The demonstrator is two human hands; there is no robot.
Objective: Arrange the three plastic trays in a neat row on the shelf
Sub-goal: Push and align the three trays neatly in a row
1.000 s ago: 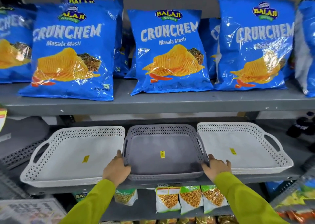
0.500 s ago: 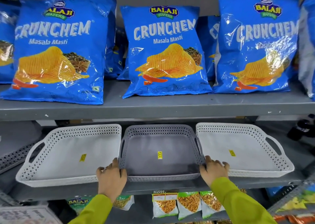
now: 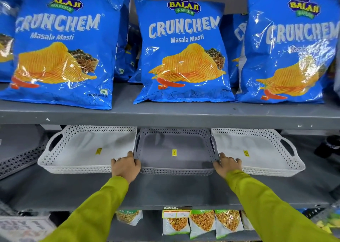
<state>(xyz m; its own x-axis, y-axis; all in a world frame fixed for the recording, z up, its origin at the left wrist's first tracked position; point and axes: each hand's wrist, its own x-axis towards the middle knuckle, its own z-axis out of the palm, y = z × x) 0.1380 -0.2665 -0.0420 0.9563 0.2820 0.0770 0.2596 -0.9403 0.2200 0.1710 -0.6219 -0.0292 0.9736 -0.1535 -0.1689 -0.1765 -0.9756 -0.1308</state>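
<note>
Three perforated plastic trays stand side by side on the grey middle shelf (image 3: 165, 192). The left white tray (image 3: 77, 149) and the right white tray (image 3: 266, 149) flank a grey tray (image 3: 176, 171) in the centre. My left hand (image 3: 125, 165) grips the grey tray's front left corner. My right hand (image 3: 228, 165) grips its front right corner. Each tray has a small yellow sticker on its floor. The trays sit well back from the shelf's front edge, their rear rims under the upper shelf.
Large blue crisp bags (image 3: 182, 52) line the upper shelf (image 3: 165, 114). Small snack packets (image 3: 202, 223) hang on the shelf below. A dark object (image 3: 331, 146) lies right of the right tray. A perforated grey panel (image 3: 20, 159) leans at left.
Both hands have pushed the grey tray back on the shelf, and all three trays now sit further from the front edge. The camera has come closer.
</note>
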